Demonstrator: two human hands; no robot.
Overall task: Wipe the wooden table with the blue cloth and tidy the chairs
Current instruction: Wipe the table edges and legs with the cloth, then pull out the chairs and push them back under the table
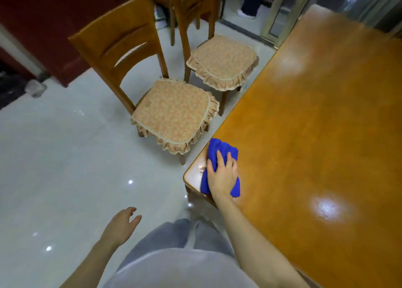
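A glossy wooden table (315, 124) fills the right side of the view. The blue cloth (217, 150) lies bunched on the table's near left corner, and my right hand (223, 174) presses flat on top of it, fingers spread over the fabric. My left hand (124, 224) hangs over the floor at lower left, fingers loosely apart, holding nothing. Two wooden chairs with frilled tan cushions stand pulled out to the left of the table: a near chair (171, 111) and a far chair (224, 59), both angled away from the table edge.
A shiny pale tiled floor (65, 168) spreads to the left. A dark red cabinet (43, 27) stands at the back left, with a third chair partly seen behind the far one. Another person's legs (250, 3) show by a glass door frame at the back.
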